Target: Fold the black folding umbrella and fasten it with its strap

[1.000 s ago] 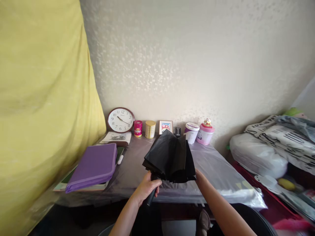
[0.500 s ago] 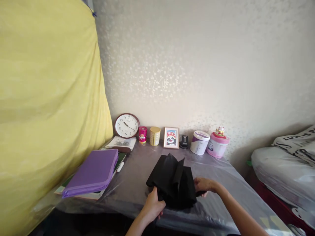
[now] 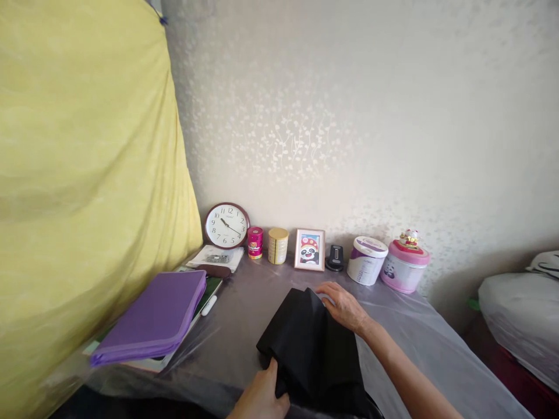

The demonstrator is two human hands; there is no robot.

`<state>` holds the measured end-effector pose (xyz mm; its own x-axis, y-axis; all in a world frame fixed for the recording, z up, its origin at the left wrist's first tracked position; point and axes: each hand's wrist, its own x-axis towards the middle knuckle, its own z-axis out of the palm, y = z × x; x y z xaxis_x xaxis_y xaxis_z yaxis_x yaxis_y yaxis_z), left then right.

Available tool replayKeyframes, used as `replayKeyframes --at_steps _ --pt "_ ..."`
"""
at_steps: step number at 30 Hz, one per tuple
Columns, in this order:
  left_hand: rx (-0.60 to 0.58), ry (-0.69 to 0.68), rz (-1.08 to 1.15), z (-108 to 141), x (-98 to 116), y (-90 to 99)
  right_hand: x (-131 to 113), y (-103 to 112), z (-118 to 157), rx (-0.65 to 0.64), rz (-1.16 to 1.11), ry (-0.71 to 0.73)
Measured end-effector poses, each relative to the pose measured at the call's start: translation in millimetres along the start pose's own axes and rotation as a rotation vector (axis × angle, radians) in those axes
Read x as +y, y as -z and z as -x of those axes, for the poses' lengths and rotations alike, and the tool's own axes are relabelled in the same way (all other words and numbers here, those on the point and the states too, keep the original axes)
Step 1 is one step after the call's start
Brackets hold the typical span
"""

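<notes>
One folder (image 3: 151, 317), one clock (image 3: 227, 227) and two cans (image 3: 278, 245) are being supported by the table (image 3: 240, 326). Over its near part, one umbrella (image 3: 308, 343) is being gripped near its left edge by the left hand (image 3: 261, 396), thumb on top. The long axis is being aimed toward the wall (image 3: 393, 128), slightly leftward. The right hand (image 3: 345, 308) is being held at the far right edge, fingers bent; whether cloth is being pinched cannot be told. Two tubs (image 3: 367, 262) are being ranged farther right.

The black fabric bundle (image 3: 312, 349), loosely folded and creased, sits over the table's (image 3: 238, 326) near edge.
</notes>
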<state>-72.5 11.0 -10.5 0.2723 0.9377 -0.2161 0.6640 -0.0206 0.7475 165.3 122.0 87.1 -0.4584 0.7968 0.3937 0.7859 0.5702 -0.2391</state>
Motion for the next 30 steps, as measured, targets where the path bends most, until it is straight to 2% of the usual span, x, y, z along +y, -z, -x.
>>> replayKeyframes --at_steps 4,8,16,20,23,27,30 --pt "0.01 0.021 -0.254 -0.8 6.5 -4.1 -18.3 -4.5 -1.1 -0.043 -0.004 0.233" --pt "-0.001 0.041 -0.406 2.3 16.0 -7.1 -25.1 2.8 7.8 -0.169 -0.007 0.305" --pt "0.016 -0.027 -0.367 8.2 19.9 -5.2 -10.6 25.5 56.4 -0.299 0.06 0.112" --pt "0.017 -0.033 -0.353 7.3 16.9 -8.8 6.1 36.7 77.4 -0.409 0.037 -0.093" --pt "0.016 -0.02 -0.365 8.4 18.6 -11.8 10.3 40.8 79.9 -0.363 0.081 -0.188" --pt "0.025 -0.016 -0.39 11.7 23.1 -13.0 -6.2 31.9 64.8 -0.191 0.089 -0.075" --pt "0.021 -0.007 -0.4 13.9 25.1 -12.5 -25.9 17.4 50.9 -0.191 0.105 0.014"
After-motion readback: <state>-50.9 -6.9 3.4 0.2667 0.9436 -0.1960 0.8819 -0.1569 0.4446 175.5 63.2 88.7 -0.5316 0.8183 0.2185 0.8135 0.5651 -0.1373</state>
